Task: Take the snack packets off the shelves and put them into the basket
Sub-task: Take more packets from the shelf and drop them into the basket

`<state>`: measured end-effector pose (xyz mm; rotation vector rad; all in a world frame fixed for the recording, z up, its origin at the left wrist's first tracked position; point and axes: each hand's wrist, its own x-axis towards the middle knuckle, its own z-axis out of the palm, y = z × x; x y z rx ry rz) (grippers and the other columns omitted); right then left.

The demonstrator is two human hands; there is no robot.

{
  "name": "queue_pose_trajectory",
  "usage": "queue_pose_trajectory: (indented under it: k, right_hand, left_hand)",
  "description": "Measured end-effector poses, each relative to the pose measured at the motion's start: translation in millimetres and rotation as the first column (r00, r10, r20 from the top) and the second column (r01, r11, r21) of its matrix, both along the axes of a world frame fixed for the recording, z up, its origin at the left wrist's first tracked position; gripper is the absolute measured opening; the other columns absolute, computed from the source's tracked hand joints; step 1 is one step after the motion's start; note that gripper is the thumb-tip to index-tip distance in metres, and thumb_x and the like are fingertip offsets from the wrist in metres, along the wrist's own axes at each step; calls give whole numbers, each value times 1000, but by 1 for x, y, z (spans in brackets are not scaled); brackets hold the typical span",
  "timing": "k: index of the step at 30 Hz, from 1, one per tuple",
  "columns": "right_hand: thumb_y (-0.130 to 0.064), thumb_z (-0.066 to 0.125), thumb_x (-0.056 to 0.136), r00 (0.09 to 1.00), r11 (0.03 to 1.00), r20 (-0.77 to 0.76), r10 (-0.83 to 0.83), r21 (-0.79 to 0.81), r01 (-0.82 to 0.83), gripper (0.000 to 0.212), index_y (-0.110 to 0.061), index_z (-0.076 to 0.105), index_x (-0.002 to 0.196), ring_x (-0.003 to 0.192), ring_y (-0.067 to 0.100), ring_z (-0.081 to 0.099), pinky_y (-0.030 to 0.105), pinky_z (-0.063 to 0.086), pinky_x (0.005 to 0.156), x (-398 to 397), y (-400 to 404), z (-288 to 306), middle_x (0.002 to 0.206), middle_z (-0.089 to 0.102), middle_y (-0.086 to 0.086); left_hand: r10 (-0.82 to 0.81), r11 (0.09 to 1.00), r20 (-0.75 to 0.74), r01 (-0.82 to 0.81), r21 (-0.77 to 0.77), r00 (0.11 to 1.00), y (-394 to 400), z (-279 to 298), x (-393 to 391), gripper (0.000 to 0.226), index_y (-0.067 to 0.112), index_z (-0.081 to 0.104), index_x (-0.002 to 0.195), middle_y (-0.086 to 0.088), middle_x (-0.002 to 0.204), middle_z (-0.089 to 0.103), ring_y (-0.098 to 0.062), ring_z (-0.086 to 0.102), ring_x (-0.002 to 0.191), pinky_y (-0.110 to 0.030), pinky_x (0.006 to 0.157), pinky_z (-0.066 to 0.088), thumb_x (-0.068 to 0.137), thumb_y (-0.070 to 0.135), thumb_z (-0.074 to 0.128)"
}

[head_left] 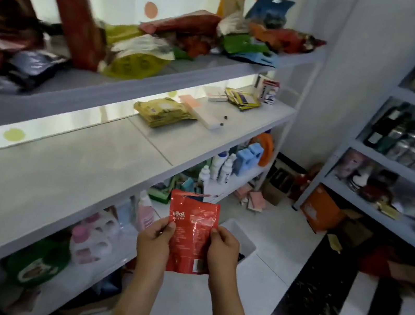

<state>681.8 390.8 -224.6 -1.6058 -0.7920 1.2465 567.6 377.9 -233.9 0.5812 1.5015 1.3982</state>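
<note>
Two hands hold one red snack packet [192,234] upright in front of the middle shelf [68,161]: the left hand [155,242] pinches its left edge and the right hand [222,250] pinches its right edge, directly above the white basket [242,237] on the floor. The step in hand appears to be the transfer from shelf to basket. The next move calls for lowering the packet into the basket and releasing both pinches, after which many packets remain on the top shelf [136,82].
</note>
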Motion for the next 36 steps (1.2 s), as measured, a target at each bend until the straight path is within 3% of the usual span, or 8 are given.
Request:
queue_pose_trajectory:
  k: [7, 10, 13, 17, 23, 27, 31, 36]
  right_hand:
    - [-11, 48, 100, 987, 993, -127, 101, 66, -93, 29, -17, 73, 86, 87, 29, 71, 41, 57, 83, 81, 59, -15, 87, 76, 6]
    - [-10, 49, 99, 964, 996, -249, 91, 43, -83, 30, -18, 73, 83, 82, 22, 71, 33, 56, 75, 105, 83, -23, 85, 76, 4]
    - [-14, 56, 97, 936, 990, -321, 142, 60, -130, 19, -17, 73, 89, 76, 13, 72, 22, 53, 66, 132, 101, -22, 84, 76, 0]
    - [-6, 65, 91, 917, 972, -337, 213, 170, -164, 14, -10, 71, 103, 82, 17, 74, 24, 57, 68, 163, 129, -27, 93, 77, 6]
    - [0, 67, 87, 953, 995, -303, 11, 94, 18, 13, -11, 73, 91, 76, 23, 73, 28, 57, 65, 194, 169, -57, 88, 77, 10]
    - [-2, 67, 88, 918, 982, -356, -172, 8, 187, 14, -7, 71, 101, 75, 18, 73, 23, 56, 61, 221, 192, -78, 91, 76, 10]
    - [-11, 70, 87, 922, 967, -291, -253, -41, 252, 16, -11, 72, 103, 91, 27, 73, 37, 58, 80, 248, 230, -100, 98, 76, 9]
    - [-11, 69, 88, 882, 925, -281, -379, -131, 355, 18, -4, 70, 105, 91, 26, 71, 39, 58, 85, 272, 302, -112, 101, 75, 14]
  left_hand:
    - [-335, 941, -72, 338, 34, 939, 68, 4, 49, 31, 17, 69, 111, -4, 104, 74, -24, 71, 96, -41, 84, 56, 85, 33, 72]
    - [-243, 968, -168, 250, 24, 955, 98, -4, 80, 22, 15, 70, 105, -4, 96, 75, -20, 73, 84, -34, 74, 57, 84, 22, 73]
    - [-227, 972, -188, 235, 19, 955, 119, -14, 105, 19, 15, 72, 102, -4, 91, 76, -25, 73, 83, -39, 75, 57, 83, 16, 73]
    - [-253, 966, -191, 257, -3, 948, 148, -26, 132, 16, 19, 73, 94, -8, 89, 76, -24, 72, 77, -38, 73, 56, 81, 11, 74]
    - [-349, 937, -117, 346, -38, 930, 193, -46, 170, 12, 14, 73, 94, -6, 86, 76, -22, 73, 77, -34, 70, 56, 82, 11, 73]
    - [-586, 804, -42, 574, -154, 809, 230, -71, 181, 27, 12, 71, 105, -8, 100, 75, -24, 73, 90, -34, 78, 56, 79, 20, 75]
    - [-688, 716, 9, 681, -155, 726, 282, -92, 205, 22, -3, 68, 106, -17, 99, 74, -23, 71, 84, -24, 67, 56, 87, 5, 67]
    - [-719, 679, 72, 721, -138, 692, 370, -111, 237, 16, 8, 70, 103, -9, 96, 75, -17, 72, 82, -22, 64, 54, 88, 10, 67]
